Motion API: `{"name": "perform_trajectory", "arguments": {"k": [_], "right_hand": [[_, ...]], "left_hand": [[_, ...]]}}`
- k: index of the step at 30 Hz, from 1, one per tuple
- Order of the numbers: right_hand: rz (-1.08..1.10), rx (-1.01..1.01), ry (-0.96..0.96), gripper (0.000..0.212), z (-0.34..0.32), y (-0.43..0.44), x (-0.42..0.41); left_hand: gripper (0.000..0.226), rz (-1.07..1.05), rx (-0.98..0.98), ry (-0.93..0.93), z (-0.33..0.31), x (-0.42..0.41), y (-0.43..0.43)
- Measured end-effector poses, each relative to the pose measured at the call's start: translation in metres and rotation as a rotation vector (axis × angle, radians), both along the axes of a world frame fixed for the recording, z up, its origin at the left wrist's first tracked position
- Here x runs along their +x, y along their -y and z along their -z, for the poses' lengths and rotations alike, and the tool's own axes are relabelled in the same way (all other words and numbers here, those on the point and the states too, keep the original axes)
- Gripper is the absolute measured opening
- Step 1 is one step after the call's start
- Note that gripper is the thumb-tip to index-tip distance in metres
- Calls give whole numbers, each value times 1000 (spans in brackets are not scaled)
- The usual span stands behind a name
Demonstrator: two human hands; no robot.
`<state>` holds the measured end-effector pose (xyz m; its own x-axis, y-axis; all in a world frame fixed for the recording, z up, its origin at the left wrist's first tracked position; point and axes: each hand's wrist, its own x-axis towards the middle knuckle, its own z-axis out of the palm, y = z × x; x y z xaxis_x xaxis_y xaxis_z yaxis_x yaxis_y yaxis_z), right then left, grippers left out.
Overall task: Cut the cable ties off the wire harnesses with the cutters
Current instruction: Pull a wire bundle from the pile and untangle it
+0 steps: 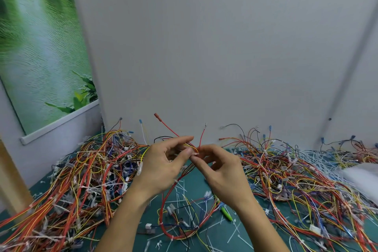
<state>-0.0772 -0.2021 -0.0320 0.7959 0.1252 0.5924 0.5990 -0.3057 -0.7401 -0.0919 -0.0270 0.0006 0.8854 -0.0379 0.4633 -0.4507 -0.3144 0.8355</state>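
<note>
I watch the left hand (163, 161) and right hand (223, 172) each pinch the top of a red-and-yellow wire harness (161, 208), fingertips nearly meeting, while its loop hangs down onto the green worktop (216, 237). Cut cable ties (182, 188) lie scattered under the harness. What look like the green-handled cutters (226, 211) lie just right of its loop, with harness piles (81, 170) on both sides.

I am reading no text, label, brand or number anywhere, neither on the wire harnesses (81, 170) nor on the green poster (41, 47).
</note>
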Motion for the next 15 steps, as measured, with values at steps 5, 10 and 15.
{"name": "perform_trajectory", "arguments": {"k": [5, 10, 15], "right_hand": [[-33, 26, -27, 11, -3, -1, -3], [59, -49, 76, 10, 0, -4, -4], [111, -85, 72, 3, 3, -8, -4]], "left_hand": [[37, 25, -5, 33, -2, -4, 0], [36, 34, 21, 71, -3, -5, 2], [32, 14, 59, 161, -2, -6, 9]]}}
